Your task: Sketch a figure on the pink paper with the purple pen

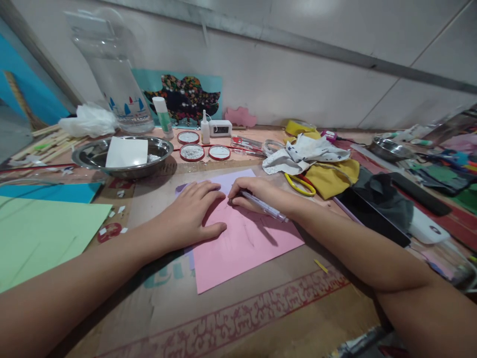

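Observation:
A pink sheet of paper (238, 258) lies on the table in front of me, with faint dark lines on it. Beneath it, a lilac sheet (238, 175) shows at the far edge and the left. My left hand (194, 211) rests flat on the papers, fingers spread. In my right hand (253, 194) is a pen (266, 206) with a pale, clear-looking barrel, slanted so its tip end points at the pink sheet. The fingers partly hide the tip, and I cannot tell whether it touches the paper.
A steel bowl (160, 149) holding a white card (126, 152) stands back left, near a large bottle (119, 84). Red-rimmed dishes (192, 152), a glue stick (163, 117) and a small clock (220, 128) line the back. Cloths, yellow-handled scissors (300, 185) and a phone (372, 214) lie right; green paper (44, 233) left.

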`<state>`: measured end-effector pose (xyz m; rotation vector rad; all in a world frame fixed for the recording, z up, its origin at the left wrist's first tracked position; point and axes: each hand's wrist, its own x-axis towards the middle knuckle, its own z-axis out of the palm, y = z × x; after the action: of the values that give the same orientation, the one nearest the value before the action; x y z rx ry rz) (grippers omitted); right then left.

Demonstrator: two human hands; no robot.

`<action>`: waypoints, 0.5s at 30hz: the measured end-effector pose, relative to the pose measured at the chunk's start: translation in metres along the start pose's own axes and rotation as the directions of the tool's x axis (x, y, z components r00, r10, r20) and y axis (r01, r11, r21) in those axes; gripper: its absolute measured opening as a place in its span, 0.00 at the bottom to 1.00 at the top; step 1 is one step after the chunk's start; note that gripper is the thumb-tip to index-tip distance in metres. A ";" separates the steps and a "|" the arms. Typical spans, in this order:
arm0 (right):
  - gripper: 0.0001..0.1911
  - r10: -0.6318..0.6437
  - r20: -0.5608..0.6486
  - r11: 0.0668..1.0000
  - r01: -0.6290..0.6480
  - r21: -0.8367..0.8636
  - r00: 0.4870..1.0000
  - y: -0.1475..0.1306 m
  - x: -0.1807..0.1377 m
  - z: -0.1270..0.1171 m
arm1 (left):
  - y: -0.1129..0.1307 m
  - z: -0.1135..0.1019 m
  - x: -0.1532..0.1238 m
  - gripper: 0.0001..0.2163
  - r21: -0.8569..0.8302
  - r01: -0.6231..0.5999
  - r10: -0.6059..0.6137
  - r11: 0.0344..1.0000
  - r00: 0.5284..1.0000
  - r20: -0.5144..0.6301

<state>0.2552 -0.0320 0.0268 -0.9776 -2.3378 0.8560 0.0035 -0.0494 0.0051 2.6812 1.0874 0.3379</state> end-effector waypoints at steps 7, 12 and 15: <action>0.02 0.016 0.017 1.000 -0.017 0.016 1.000 0.000 0.002 0.003 | 0.000 -0.001 0.000 0.32 0.003 0.000 0.000 1.000 1.000 0.006; 0.02 0.035 0.085 0.998 -0.038 0.041 0.996 -0.002 0.002 0.001 | 0.001 0.000 0.000 0.32 0.007 0.005 -0.005 1.000 1.000 0.006; 0.03 0.064 0.097 0.997 -0.068 0.037 0.993 -0.002 0.002 0.000 | 0.001 0.000 0.001 0.32 0.007 0.003 -0.003 1.000 1.000 0.003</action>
<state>0.2531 -0.0321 0.0282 -1.0227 -2.3695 0.9926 0.0046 -0.0494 0.0055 2.6847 1.0936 0.3296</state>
